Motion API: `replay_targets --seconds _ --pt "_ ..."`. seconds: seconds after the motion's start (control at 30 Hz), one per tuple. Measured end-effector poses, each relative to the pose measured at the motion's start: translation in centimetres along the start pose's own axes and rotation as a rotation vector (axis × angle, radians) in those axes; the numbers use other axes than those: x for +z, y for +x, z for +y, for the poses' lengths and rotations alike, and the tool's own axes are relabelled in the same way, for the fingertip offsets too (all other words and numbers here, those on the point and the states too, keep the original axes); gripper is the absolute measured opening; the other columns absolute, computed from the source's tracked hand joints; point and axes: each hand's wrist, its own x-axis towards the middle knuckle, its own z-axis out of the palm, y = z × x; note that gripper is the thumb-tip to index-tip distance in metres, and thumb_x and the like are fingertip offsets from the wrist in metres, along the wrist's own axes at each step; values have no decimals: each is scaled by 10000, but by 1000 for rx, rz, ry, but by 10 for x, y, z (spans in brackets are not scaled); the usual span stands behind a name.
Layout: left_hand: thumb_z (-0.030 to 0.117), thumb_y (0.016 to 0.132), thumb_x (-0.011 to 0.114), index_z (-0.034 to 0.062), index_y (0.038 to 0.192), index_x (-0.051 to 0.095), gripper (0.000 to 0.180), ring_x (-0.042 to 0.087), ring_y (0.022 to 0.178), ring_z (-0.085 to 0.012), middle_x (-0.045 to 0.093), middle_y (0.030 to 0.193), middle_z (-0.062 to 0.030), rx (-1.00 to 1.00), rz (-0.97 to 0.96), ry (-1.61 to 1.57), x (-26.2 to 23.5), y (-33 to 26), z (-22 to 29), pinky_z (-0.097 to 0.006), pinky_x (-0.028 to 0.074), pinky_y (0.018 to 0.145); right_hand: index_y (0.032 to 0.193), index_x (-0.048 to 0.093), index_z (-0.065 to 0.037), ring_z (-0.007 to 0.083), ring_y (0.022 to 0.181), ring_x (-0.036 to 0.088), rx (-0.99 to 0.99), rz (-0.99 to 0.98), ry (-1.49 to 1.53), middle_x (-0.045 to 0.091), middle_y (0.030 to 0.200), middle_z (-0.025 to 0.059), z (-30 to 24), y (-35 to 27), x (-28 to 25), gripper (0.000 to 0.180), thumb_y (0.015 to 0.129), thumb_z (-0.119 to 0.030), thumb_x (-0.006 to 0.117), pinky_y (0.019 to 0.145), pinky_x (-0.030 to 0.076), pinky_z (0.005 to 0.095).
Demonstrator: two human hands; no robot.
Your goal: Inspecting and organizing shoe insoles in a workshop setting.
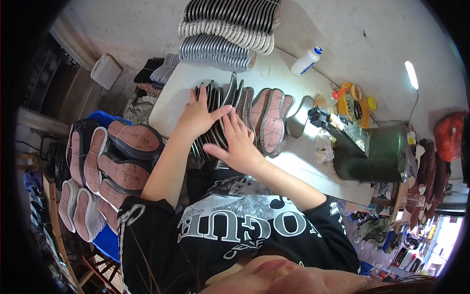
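A row of dark shoe soles (216, 136) stands on edge on the white table in front of me. My left hand (197, 117) lies over the left part of the row, fingers stretched out and thumb pointing right. My right hand (239, 143) rests against the row's right side with its fingers extended and thumb apart. The fingertips of the right hand come close to the left thumb. Just right of the row lean several soles with pinkish-brown faces (272, 122). A single grey-brown sole (299, 117) lies flat beyond them. My hands hide part of the row.
Stacked black, white and grey soles (223, 34) stand at the table's far edge. A white bottle (307, 61), a yellow basket (360, 109) and a green sewing machine (374, 156) are to the right. More bundled soles (129, 174) fill a blue container (106, 241) at left.
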Motion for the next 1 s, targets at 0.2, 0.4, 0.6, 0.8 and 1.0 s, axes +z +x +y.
replay_targets --seconds 0.2,0.4,0.6,0.8,1.0 --pt "737 743 539 51 1480 114 1092 318 1283 -532 154 1462 -356 -61 47 37 6 22 -15 -495 365 1021 1346 407 38 421 1291 368 92 153 651 272 1455 293 21 -3 -4 718 855 -443 614 1060 219 521" --pt "721 773 508 113 1491 128 1015 343 1277 -511 157 1483 -310 -93 0 200 15 9 18 -496 378 1013 880 621 -2 374 1267 397 61 304 182 421 1377 244 30 -4 4 275 825 -266 669 1011 268 494" --pt "696 796 503 119 1488 156 965 386 1247 -511 184 1476 -306 -86 -27 248 8 20 11 -483 400 996 786 617 -1 385 1278 371 -52 244 51 480 1325 200 29 -28 0 135 769 -125 666 977 318 503" --pt "706 790 506 131 1494 120 988 399 1241 -500 162 1474 -321 -23 45 256 14 41 -9 -491 428 967 769 652 19 321 1248 407 -40 247 34 537 1270 142 36 -18 -10 135 755 -116 652 955 338 491" --pt "795 620 603 101 1498 71 1239 126 1381 -485 -14 1514 -298 -148 -150 251 11 14 38 -777 193 929 766 675 6 298 1254 397 -140 142 -40 486 1304 155 33 -18 4 164 743 -156 672 959 313 478"
